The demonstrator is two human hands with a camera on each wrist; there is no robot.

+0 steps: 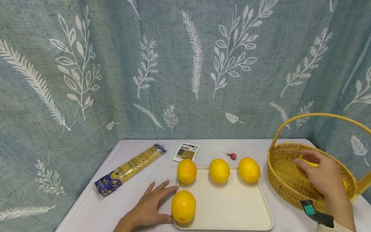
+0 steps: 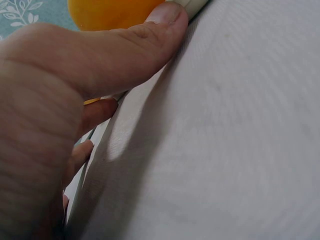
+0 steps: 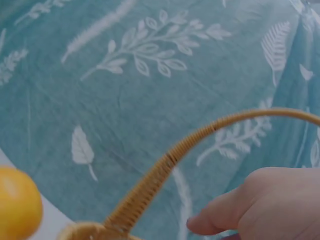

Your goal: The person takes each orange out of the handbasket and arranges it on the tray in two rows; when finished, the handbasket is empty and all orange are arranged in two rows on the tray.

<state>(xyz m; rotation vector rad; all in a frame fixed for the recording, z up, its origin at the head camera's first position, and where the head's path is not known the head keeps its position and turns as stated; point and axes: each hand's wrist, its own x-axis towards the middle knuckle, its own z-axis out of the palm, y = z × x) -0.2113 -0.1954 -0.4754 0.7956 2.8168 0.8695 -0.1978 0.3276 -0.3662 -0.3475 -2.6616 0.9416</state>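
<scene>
hands [image 1: 149,206], four yellow fruits [image 1: 184,206] between

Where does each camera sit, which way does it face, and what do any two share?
Head: worn on the head, facing forward and down at the tray and basket; left hand and right hand both show.
Left wrist: on that wrist, facing the white cloth beside the tray; the thumb and parts of other fingers show.
Right wrist: on that wrist, facing past the basket's handle toward the curtain; part of the right hand shows.
Shared: head and right wrist both show handle and curtain.
</scene>
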